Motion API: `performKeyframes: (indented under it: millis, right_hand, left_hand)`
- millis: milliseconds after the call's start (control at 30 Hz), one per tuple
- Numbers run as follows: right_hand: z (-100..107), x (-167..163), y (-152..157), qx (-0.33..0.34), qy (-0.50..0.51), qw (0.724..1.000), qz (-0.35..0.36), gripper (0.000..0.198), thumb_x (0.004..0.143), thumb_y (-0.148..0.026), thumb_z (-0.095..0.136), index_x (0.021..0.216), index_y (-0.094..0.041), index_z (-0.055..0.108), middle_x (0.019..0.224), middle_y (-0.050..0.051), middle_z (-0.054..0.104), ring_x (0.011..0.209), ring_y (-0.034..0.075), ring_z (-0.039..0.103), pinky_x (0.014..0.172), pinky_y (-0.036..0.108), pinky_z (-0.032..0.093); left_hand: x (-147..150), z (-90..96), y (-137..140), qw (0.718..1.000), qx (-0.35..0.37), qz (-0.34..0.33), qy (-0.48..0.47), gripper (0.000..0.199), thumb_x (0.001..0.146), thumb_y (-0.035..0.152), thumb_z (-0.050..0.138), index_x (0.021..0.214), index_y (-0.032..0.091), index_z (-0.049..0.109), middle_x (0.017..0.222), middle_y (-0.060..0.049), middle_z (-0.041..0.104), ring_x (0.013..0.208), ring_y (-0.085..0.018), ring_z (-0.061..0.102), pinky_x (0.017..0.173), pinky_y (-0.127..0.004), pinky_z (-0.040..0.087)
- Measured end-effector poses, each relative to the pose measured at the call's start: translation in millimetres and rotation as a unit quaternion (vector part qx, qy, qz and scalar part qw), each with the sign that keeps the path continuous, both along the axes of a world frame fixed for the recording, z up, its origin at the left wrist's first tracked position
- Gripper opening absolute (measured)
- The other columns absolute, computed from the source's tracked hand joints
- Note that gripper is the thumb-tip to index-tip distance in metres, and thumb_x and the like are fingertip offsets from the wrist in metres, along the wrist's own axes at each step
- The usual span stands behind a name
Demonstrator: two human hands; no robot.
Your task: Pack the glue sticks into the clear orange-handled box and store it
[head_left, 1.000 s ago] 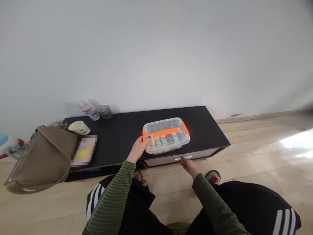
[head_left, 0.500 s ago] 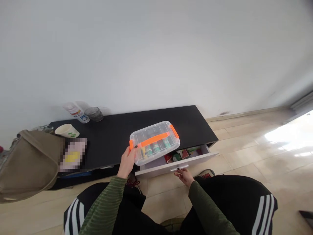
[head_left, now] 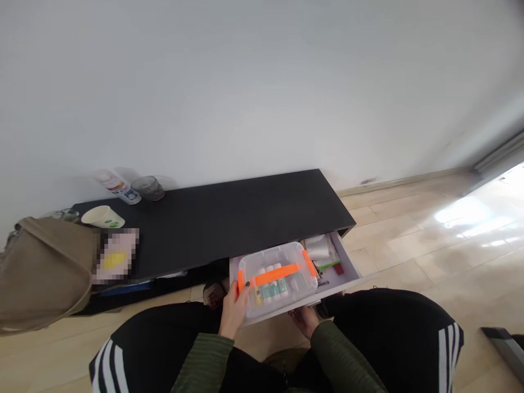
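A clear plastic storage box (head_left: 301,281) with an orange handle and orange clips lies over the left and middle of the pulled-out drawer (head_left: 347,270). White and green bottles and something yellow show through its lid. My left hand (head_left: 234,310) grips the box at its left end, thumb on top by the orange clip. Below the drawer's front panel, my right hand (head_left: 305,321) is at the metal drawer handle (head_left: 314,303), its fingertips partly hidden under it. Right of the box, a clear packet (head_left: 321,248) and a green, thin item (head_left: 328,266) lie in the drawer.
On the black cabinet top (head_left: 245,213) stand a spray can (head_left: 118,187), a dark glass (head_left: 149,188) and a paper cup (head_left: 103,216). A brown bag (head_left: 49,273) and a blurred-out pink item (head_left: 117,256) are at the left. The wall rises behind.
The storage box has come down and toward me, from above the cabinet's front edge to the drawer. My right hand has pulled the drawer farther out.
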State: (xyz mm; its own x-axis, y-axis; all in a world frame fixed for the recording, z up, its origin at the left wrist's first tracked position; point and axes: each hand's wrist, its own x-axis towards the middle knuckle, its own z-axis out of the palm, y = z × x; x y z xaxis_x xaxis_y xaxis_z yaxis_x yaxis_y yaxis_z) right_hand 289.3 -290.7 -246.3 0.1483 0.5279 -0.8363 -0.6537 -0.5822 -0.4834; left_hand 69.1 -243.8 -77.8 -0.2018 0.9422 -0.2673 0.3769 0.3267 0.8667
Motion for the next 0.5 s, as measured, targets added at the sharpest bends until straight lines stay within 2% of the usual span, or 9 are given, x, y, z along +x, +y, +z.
performKeyframes:
  millis: [100, 200, 333, 400, 500]
  right_hand:
    - [4.1, -0.6, -3.1, -0.015, 0.005, 1.000, -0.013, 0.020, 0.065, -0.019, 0.072, 0.077, -0.023, 0.056, 0.053, -0.004, 0.059, 0.054, 0.016, 0.064, 0.048, 0.022, 0.048]
    - [7.8, -2.1, -1.0, -0.008, 0.008, 1.000, -0.024, 0.021, 0.068, -0.026, 0.074, 0.082, -0.022, 0.059, 0.056, -0.003, 0.062, 0.053, 0.016, 0.063, 0.047, 0.023, 0.048]
    - [8.0, -4.6, 4.1, -0.006, 0.010, 1.000, -0.013, 0.025, 0.073, -0.036, 0.075, 0.087, -0.020, 0.060, 0.065, 0.000, 0.069, 0.054, 0.015, 0.064, 0.047, 0.023, 0.048]
    - [4.9, -4.9, 6.7, -0.007, -0.001, 1.000, 0.007, 0.025, 0.075, -0.038, 0.073, 0.086, -0.021, 0.058, 0.060, -0.001, 0.065, 0.053, 0.015, 0.064, 0.047, 0.022, 0.048]
    - [-1.5, -4.4, 10.8, 0.028, -0.025, 0.996, 0.079, 0.024, 0.076, -0.037, 0.072, 0.083, -0.023, 0.053, 0.053, -0.005, 0.056, 0.051, 0.015, 0.063, 0.045, 0.022, 0.047]
  left_hand:
    - [1.9, -15.9, 7.5, 0.997, -0.051, -0.011, 0.065, 0.028, 0.088, 0.049, 0.048, 0.085, 0.022, 0.055, 0.073, -0.004, 0.063, 0.076, -0.024, 0.063, 0.070, -0.031, 0.046]
    - [6.9, -27.3, 20.0, 0.990, -0.095, -0.020, 0.107, 0.023, 0.092, 0.043, 0.045, 0.092, 0.021, 0.052, 0.079, -0.007, 0.067, 0.080, -0.025, 0.066, 0.072, -0.032, 0.047]
    - [8.8, -39.7, 35.5, 0.978, -0.143, -0.047, 0.148, 0.030, 0.098, 0.041, 0.038, 0.105, 0.015, 0.052, 0.094, -0.016, 0.071, 0.089, -0.026, 0.070, 0.074, -0.031, 0.048]
    - [4.7, -44.0, 39.5, 0.966, -0.168, -0.069, 0.185, 0.034, 0.099, 0.039, 0.036, 0.108, 0.012, 0.054, 0.097, -0.019, 0.072, 0.092, -0.027, 0.071, 0.074, -0.031, 0.048]
    - [-4.7, -44.2, 38.9, 0.952, -0.186, -0.084, 0.230, 0.034, 0.098, 0.032, 0.038, 0.105, 0.008, 0.061, 0.099, -0.025, 0.072, 0.099, -0.031, 0.071, 0.079, -0.034, 0.047]
